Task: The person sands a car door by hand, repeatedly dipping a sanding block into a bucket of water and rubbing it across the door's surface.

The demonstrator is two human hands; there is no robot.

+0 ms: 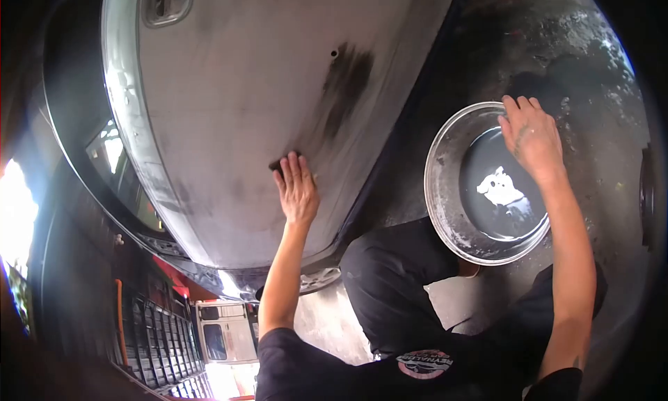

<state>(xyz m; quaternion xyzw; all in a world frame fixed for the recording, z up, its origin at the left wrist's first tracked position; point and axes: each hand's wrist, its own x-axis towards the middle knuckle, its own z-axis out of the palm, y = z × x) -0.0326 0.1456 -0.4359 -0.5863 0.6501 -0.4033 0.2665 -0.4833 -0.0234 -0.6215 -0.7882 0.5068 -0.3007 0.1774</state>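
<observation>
Fingers of the left hand (298,191) lie flat and close together, pressing a small dark pad (277,166) against the grey, sanded car door (250,88). Only an edge of the pad shows beyond the fingertips. A dark smear (344,88) marks the door above and to the right of the hand, and a recessed door handle (165,3) sits near the top edge. The right hand (532,138) reaches into a round metal basin (487,185) on the wet ground (591,67), its fingers extended over the far rim, gripping nothing. The basin holds dark water. The person crouches in dark trousers (390,276).
</observation>
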